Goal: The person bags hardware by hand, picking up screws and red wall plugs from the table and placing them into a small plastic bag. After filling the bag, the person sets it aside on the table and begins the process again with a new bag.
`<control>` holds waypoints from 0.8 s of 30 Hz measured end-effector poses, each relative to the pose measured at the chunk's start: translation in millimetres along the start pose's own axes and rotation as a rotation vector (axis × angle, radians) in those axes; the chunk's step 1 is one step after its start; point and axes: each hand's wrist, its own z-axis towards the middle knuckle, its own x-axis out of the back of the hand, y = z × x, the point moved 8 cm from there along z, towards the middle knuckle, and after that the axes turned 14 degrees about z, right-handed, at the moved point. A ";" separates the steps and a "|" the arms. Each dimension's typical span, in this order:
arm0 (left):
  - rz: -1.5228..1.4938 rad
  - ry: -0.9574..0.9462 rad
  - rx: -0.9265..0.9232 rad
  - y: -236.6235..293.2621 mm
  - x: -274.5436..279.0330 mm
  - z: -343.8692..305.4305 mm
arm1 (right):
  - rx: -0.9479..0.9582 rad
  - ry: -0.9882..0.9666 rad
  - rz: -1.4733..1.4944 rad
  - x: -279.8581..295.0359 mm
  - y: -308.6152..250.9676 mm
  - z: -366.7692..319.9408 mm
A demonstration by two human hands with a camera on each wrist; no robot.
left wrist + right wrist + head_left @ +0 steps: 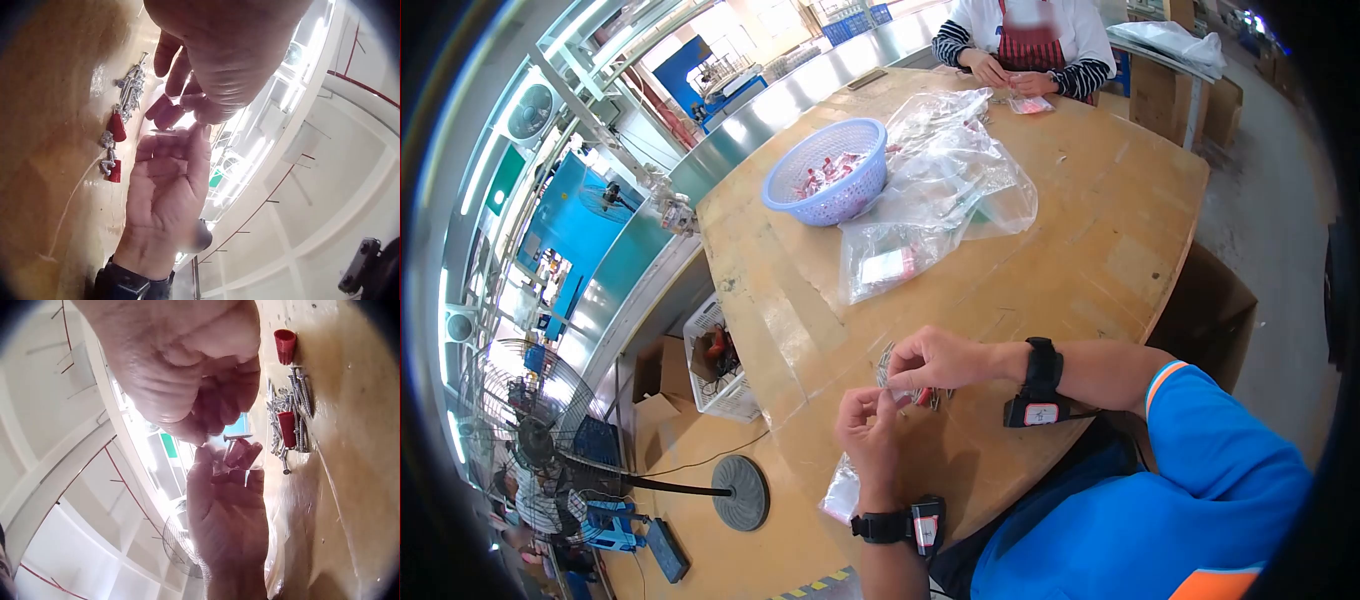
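My left hand [868, 430] holds red cone-shaped caps [240, 455] in what looks like a small clear bag, just above the tabletop. My right hand [945, 358] meets it with curled fingers, thumb tips close together. A silver screw [231, 447] stands between the two hands, its flat head right at the right fingertips and its shank beside the caps. Below them on the table lies a pile of silver screws [132, 90]. One loose red cap [285, 347] is beside this pile and another red cap [287, 429] lies on it.
Flat clear bags [840, 490] lie by my left wrist. Farther across the wooden table [1090, 220] are a blue basket [780, 190] of small red-and-clear packets and a large clear plastic sheet [990, 190]. Opposite, a person [1030, 50] handles a small packet. A fan [535, 440] stands left.
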 end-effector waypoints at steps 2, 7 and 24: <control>-0.028 0.008 0.032 10.3 -0.2 -2.1 | -0.034 -0.004 0.022 0.4 -0.1 -0.7; -0.055 0.072 0.023 13.0 10.6 0.0 | -0.103 -0.031 -0.061 1.6 -13.1 4.4; -0.147 0.422 -0.039 6.4 45.3 -3.8 | -0.198 0.000 -0.313 13.6 -29.7 68.8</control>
